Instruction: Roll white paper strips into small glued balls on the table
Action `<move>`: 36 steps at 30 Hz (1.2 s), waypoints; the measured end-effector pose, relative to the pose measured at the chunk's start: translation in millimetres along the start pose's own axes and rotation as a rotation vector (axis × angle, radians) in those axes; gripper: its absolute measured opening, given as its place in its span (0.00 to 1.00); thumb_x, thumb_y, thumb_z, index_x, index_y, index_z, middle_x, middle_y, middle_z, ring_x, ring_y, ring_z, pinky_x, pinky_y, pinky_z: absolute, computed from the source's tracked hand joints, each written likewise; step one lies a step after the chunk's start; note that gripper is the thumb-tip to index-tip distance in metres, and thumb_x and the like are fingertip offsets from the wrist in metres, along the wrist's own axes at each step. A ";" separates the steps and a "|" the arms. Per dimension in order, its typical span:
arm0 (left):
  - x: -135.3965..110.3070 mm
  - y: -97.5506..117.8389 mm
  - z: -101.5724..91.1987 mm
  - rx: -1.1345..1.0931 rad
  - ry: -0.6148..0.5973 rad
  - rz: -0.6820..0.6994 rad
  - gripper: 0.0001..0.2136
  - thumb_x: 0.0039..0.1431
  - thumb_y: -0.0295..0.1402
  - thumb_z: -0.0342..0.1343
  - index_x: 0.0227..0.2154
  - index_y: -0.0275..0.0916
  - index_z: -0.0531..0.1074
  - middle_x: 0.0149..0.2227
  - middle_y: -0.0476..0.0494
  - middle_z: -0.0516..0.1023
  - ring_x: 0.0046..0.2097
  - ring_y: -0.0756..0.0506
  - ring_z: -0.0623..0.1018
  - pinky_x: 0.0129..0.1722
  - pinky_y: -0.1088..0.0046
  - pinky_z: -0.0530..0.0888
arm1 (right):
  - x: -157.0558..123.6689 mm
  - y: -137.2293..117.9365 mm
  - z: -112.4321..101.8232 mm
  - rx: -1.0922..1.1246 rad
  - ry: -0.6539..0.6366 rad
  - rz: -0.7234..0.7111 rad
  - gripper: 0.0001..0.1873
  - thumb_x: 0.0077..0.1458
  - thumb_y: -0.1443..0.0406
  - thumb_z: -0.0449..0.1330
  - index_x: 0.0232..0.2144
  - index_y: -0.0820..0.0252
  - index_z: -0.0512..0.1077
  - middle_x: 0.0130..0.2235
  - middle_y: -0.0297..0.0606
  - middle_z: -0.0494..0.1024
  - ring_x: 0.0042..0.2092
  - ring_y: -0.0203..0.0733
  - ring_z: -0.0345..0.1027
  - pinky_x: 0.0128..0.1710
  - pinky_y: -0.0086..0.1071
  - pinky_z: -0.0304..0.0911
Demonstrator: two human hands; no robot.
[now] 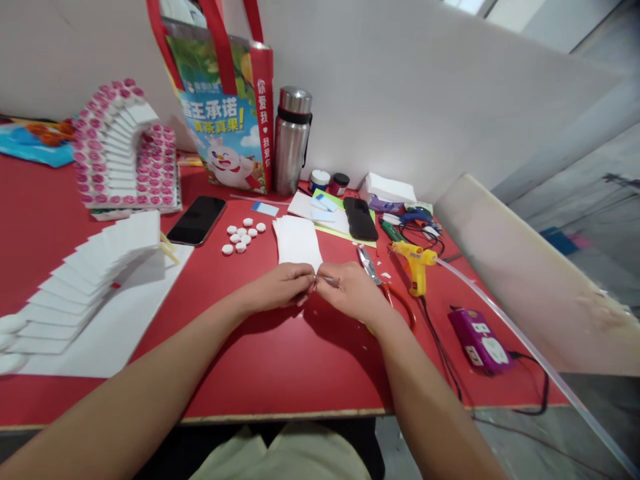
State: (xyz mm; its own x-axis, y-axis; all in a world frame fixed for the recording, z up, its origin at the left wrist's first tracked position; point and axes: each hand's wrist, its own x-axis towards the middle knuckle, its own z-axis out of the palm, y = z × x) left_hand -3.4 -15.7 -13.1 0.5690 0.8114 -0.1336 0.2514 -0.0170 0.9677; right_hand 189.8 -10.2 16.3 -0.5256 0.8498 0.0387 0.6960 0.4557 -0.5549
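Observation:
My left hand (pixel 287 283) and my right hand (pixel 350 287) meet at the near edge of a stack of white sheets (pixel 299 240). Fingers on both sides are closed in a pinch. Something small and greyish shows at the right fingertips, too little to name; whatever the left fingers hold is hidden. Left of the stack lie several round white pieces (pixel 243 233). Beside my right wrist rests a pair of pliers (pixel 369 263) with orange handles, partly covered by the arm.
A yellow glue gun (pixel 415 260) with a long clear stick lies right, near a purple power socket (pixel 481 340). Fanned white panels (pixel 90 280) stand left on a white sheet. Two phones (pixel 197 220), a steel flask (pixel 293 143) and a printed bag (pixel 225 120) are farther back.

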 end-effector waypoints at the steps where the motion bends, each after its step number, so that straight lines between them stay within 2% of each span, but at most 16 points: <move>1: -0.2 -1.0 0.4 0.148 0.051 0.073 0.10 0.67 0.37 0.45 0.32 0.39 0.66 0.27 0.48 0.72 0.27 0.49 0.70 0.29 0.72 0.65 | 1.2 1.8 1.4 0.037 0.010 0.015 0.11 0.55 0.62 0.54 0.22 0.57 0.64 0.21 0.29 0.63 0.25 0.34 0.56 0.28 0.31 0.44; 3: -0.7 -2.7 1.1 0.468 0.156 0.221 0.11 0.68 0.36 0.44 0.32 0.39 0.67 0.31 0.44 0.74 0.32 0.46 0.73 0.34 0.70 0.66 | 4.1 4.5 5.6 0.149 0.036 0.051 0.12 0.53 0.62 0.54 0.20 0.57 0.61 0.20 0.28 0.60 0.26 0.34 0.53 0.27 0.31 0.45; 5: -1.5 -3.0 1.7 0.726 0.228 0.296 0.11 0.68 0.35 0.42 0.33 0.39 0.67 0.32 0.42 0.75 0.33 0.44 0.73 0.33 0.68 0.63 | 7.3 5.8 10.7 0.328 0.060 0.113 0.11 0.51 0.61 0.53 0.19 0.57 0.61 0.20 0.27 0.58 0.25 0.34 0.51 0.27 0.30 0.46; 8: -3.0 -0.6 3.3 0.868 0.265 0.324 0.10 0.67 0.35 0.42 0.33 0.39 0.67 0.33 0.40 0.75 0.31 0.44 0.71 0.31 0.68 0.60 | 10.1 5.4 16.0 0.532 0.081 0.177 0.11 0.49 0.61 0.52 0.18 0.56 0.61 0.19 0.26 0.55 0.24 0.33 0.48 0.25 0.30 0.46; 10: -3.0 1.3 4.6 0.712 0.265 0.277 0.10 0.65 0.36 0.44 0.32 0.39 0.66 0.31 0.41 0.74 0.30 0.45 0.71 0.30 0.69 0.61 | 9.8 4.2 16.3 0.495 0.095 0.160 0.12 0.49 0.61 0.53 0.17 0.56 0.61 0.19 0.26 0.55 0.24 0.33 0.49 0.26 0.30 0.46; 12: -1.3 2.0 4.9 0.384 0.231 0.153 0.10 0.64 0.38 0.45 0.30 0.40 0.65 0.28 0.44 0.73 0.27 0.47 0.70 0.28 0.71 0.62 | 7.8 2.5 14.4 0.346 0.110 0.092 0.12 0.50 0.61 0.53 0.18 0.57 0.62 0.19 0.27 0.58 0.24 0.33 0.51 0.26 0.30 0.46; 14: 1.9 1.4 3.4 0.043 0.154 0.009 0.12 0.63 0.40 0.42 0.29 0.40 0.65 0.25 0.45 0.73 0.21 0.49 0.69 0.22 0.73 0.61 | 4.9 0.4 12.0 0.150 0.137 -0.005 0.12 0.53 0.62 0.53 0.20 0.58 0.64 0.19 0.29 0.62 0.24 0.34 0.53 0.27 0.31 0.46; 17: 6.2 -0.5 -1.5 -0.386 -0.014 -0.162 0.19 0.61 0.44 0.36 0.28 0.38 0.67 0.23 0.39 0.76 0.16 0.49 0.68 0.14 0.76 0.51 | 0.9 -1.9 10.0 -0.141 0.194 -0.143 0.13 0.58 0.63 0.52 0.23 0.58 0.67 0.23 0.33 0.71 0.25 0.35 0.57 0.29 0.32 0.46; 20: 6.6 -1.6 -5.1 -0.615 -0.136 -0.315 0.18 0.62 0.43 0.39 0.27 0.36 0.68 0.20 0.36 0.76 0.13 0.51 0.66 0.11 0.77 0.47 | -1.0 -2.0 10.1 -0.315 0.198 -0.221 0.12 0.61 0.62 0.53 0.26 0.59 0.70 0.26 0.37 0.76 0.27 0.37 0.62 0.29 0.33 0.46; 22: 5.4 -1.8 -5.6 -0.641 -0.138 -0.322 0.14 0.62 0.39 0.43 0.26 0.37 0.66 0.19 0.39 0.76 0.12 0.52 0.66 0.11 0.79 0.47 | -1.2 -0.9 10.6 -0.363 0.175 -0.243 0.12 0.61 0.62 0.53 0.29 0.59 0.71 0.27 0.38 0.77 0.28 0.38 0.64 0.30 0.33 0.47; 27: 4.3 -1.7 -3.9 -0.592 -0.075 -0.190 0.12 0.63 0.35 0.47 0.25 0.39 0.63 0.18 0.46 0.74 0.12 0.54 0.63 0.12 0.79 0.49 | 0.0 1.6 13.3 -0.343 0.178 -0.219 0.12 0.63 0.64 0.51 0.30 0.60 0.72 0.27 0.38 0.77 0.27 0.39 0.65 0.30 0.33 0.48; 32: 1.7 3.0 -0.6 -0.359 0.096 -0.016 0.11 0.67 0.35 0.47 0.29 0.38 0.65 0.22 0.51 0.71 0.16 0.56 0.63 0.18 0.79 0.58 | 0.5 0.0 15.3 -0.151 0.293 -0.101 0.13 0.64 0.61 0.53 0.31 0.59 0.72 0.24 0.34 0.73 0.26 0.37 0.63 0.30 0.31 0.51; 36: -2.9 8.9 1.4 -0.130 0.174 0.066 0.13 0.70 0.39 0.47 0.30 0.39 0.64 0.24 0.53 0.67 0.22 0.54 0.65 0.23 0.78 0.61 | -0.3 -2.1 10.0 0.039 0.255 -0.062 0.12 0.64 0.61 0.54 0.31 0.59 0.71 0.23 0.31 0.70 0.24 0.34 0.60 0.29 0.30 0.52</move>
State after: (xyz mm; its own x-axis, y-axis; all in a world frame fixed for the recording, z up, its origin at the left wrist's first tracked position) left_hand -1.7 -19.0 -4.4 0.4347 0.8997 -0.0407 0.1082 -0.0073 0.9941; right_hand 183.7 -14.1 9.1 -0.4227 0.8623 0.2790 0.6443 0.5024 -0.5766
